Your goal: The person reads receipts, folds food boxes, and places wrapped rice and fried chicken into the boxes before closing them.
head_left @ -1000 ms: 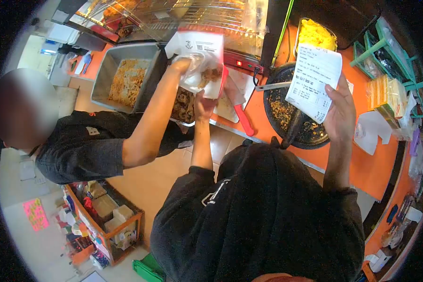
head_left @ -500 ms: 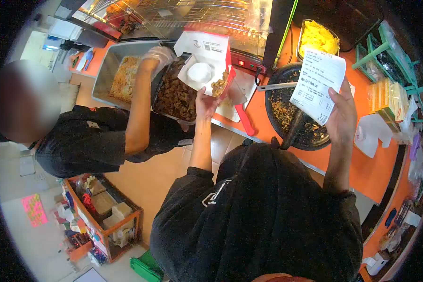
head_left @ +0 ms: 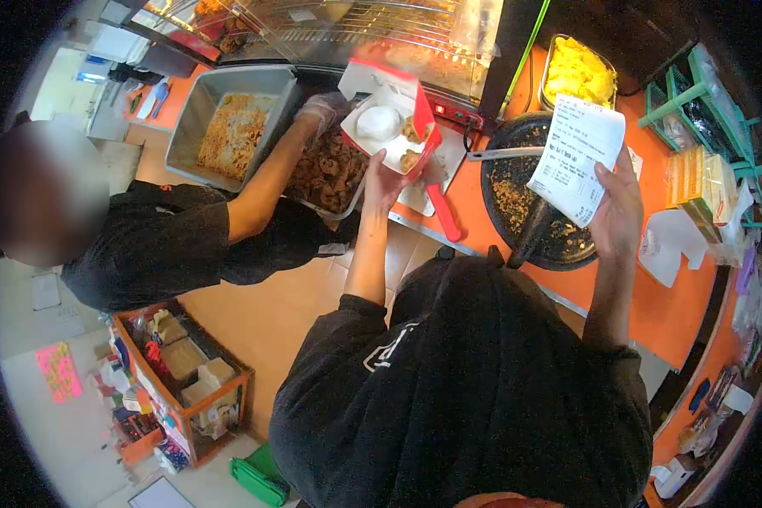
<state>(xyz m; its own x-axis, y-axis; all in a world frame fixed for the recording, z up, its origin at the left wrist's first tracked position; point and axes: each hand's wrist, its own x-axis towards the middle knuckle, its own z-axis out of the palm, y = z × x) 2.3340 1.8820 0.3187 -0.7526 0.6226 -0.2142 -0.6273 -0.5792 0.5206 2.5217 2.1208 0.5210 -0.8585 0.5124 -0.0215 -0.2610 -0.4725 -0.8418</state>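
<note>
Left grip (head_left: pixel 387 173) wrapped under red-and-white box (head_left: pixel 423 106), right grip (head_left: pixel 620 203) pinching printed receipt (head_left: pixel 577 157)

Box is up off the worktop (head_left: pixel 652 305), lid raised, mouth upward, beside the dark food (head_left: pixel 317 173), likely so the contents don't spill and the co-worker's gloved hand (head_left: pixel 322 108) has access; that hand is apart from the box, can't tell if it holds anything. Inside: white mound (head_left: pixel 379 124), browned pieces (head_left: pixel 410 161) at the right side. Receipt is pinched at its edge above the pan (head_left: pixel 559 258), presumably so the print is uncovered and readable
</note>
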